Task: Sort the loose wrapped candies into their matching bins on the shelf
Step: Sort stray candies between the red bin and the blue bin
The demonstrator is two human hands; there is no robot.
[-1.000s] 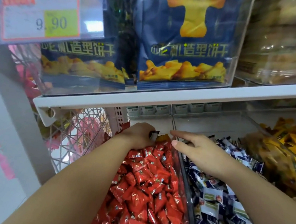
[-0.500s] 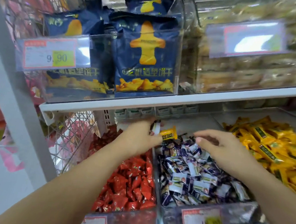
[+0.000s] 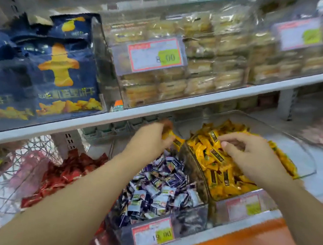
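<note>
The whole view is smeared by motion, so wrappers and labels read only as colour. The left hand [image 3: 150,139] is blurred most. Its fingers are curled round a yellow candy [image 3: 170,134] at the back of the shelf, above the wall between the purple-and-white bin [image 3: 191,218] and the yellow bin [image 3: 193,167]. How much of the candy is inside the fist cannot be made out. The right hand [image 3: 254,157] hangs over the heap in the yellow bin with bent fingers, the thumb and forefinger close together and down at the wrappers. Whether they pinch one cannot be told. The red bin [image 3: 67,173] lies on the left, partly covered by the left forearm, and its front is cut off. A price tag [image 3: 153,234] on the middle bin is partly legible, while the tag on the yellow bin is washed out. On the upper shelf [image 3: 179,106] stand blue snack bags [image 3: 60,72] behind clear plastic, beside stacked clear boxes of pastries [image 3: 214,71].
</note>
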